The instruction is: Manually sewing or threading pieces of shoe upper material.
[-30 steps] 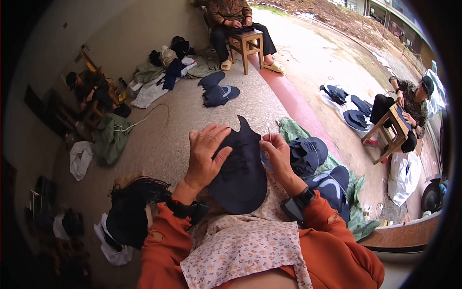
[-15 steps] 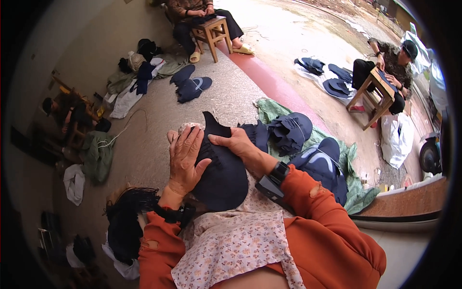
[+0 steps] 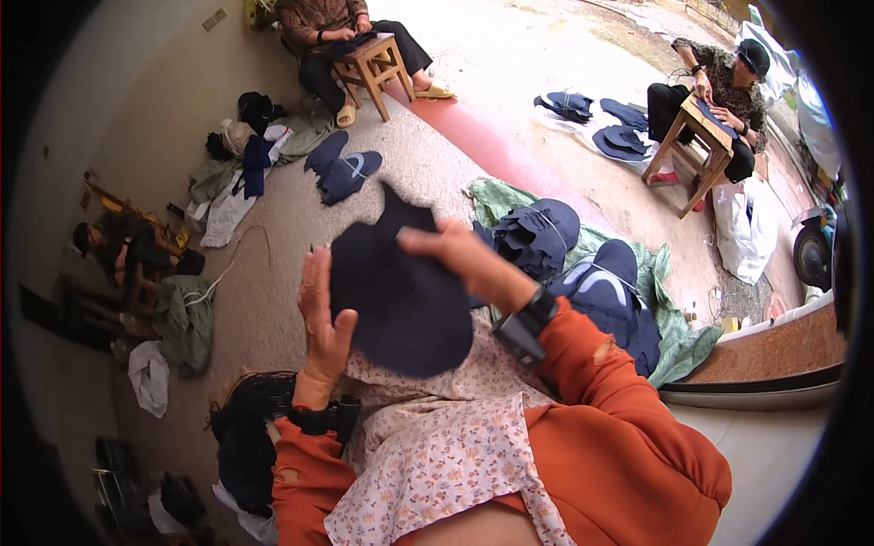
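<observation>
A dark navy cut fabric piece point(image 3: 401, 305), rounded at the near end and with a pointed tab at the far end, is held up over my lap. My right hand point(image 3: 472, 262), slightly blurred, grips its upper right edge with the thumb on top. Along the left edge stands my left hand point(image 3: 320, 328), fingers stretched upward and thumb apart; whether it touches the cloth I cannot tell. Tied bundles of similar navy pieces, one ragged-edged point(image 3: 537, 238) and one with a pale curved band point(image 3: 605, 296), lie to the right on a green sheet point(image 3: 681, 341).
Another person sits at a wooden stool point(image 3: 371, 68) at the far left, and a second works at a stool point(image 3: 694, 150) on the right. Navy pieces point(image 3: 346, 173) lie on the floor ahead. A green sack point(image 3: 185, 318) and dark stringy material point(image 3: 250, 409) are at left.
The fabric piece has been raised and turned, hiding its fringed strips. My left hand has come off its face to its left side. The whole view has shifted slightly.
</observation>
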Demonstrator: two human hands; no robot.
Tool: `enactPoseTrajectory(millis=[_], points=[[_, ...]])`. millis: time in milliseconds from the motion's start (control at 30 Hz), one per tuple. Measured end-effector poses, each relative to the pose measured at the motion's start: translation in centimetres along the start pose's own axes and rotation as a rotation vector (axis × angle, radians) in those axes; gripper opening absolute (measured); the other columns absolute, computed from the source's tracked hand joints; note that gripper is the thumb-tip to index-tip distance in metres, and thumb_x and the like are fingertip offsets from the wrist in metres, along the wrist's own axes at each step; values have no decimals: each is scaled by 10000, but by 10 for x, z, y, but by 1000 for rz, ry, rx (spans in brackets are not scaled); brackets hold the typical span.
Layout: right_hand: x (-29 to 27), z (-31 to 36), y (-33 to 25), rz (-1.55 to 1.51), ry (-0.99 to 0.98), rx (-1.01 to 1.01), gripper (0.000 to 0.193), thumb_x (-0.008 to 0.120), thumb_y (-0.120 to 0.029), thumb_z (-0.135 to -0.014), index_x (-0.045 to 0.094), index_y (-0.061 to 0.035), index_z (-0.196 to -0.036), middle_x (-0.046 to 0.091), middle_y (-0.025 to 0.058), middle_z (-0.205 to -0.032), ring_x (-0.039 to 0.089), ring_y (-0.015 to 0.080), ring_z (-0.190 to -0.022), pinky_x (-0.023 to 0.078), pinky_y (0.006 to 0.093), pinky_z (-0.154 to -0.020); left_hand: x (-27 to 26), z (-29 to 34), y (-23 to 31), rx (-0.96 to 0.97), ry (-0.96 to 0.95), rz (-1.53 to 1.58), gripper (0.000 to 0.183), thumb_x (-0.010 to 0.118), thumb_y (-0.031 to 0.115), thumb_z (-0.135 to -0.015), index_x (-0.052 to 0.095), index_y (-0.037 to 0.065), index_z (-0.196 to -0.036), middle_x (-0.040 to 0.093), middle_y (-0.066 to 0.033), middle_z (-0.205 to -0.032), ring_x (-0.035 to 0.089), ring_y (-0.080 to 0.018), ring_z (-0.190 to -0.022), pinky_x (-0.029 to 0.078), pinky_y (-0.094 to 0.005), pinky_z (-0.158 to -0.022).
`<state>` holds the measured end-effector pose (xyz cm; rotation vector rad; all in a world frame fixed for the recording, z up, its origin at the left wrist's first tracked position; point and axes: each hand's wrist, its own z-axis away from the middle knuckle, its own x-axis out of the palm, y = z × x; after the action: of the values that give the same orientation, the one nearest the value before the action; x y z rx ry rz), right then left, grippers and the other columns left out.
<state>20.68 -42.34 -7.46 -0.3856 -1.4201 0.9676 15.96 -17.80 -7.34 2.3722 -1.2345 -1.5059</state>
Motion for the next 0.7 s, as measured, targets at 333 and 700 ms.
enactPoseTrajectory(millis=[333, 700], points=[[-154, 3, -36, 386, 229, -431, 270, 678, -170, -927, 625, 14, -1118, 696, 70, -975, 680, 146, -832, 559, 288, -704, 4, 26, -17, -207, -145, 119, 879, 450, 615, -966, 118, 64, -1564, 136, -218, -1603, 95, -386, -1497, 114, -503, -1207], [-227, -68, 59, 492, 370, -87, 340, 736, -303, -884, 635, -4, -1009, 676, 54, -901, 632, 123, -761, 507, 290, -635, 6, 29, -16, -201, -133, 122, 835, 489, 552, -980, 131, 67, -1560, 141, -201, -1594, 136, -373, -1483, 143, -492, -1200]])
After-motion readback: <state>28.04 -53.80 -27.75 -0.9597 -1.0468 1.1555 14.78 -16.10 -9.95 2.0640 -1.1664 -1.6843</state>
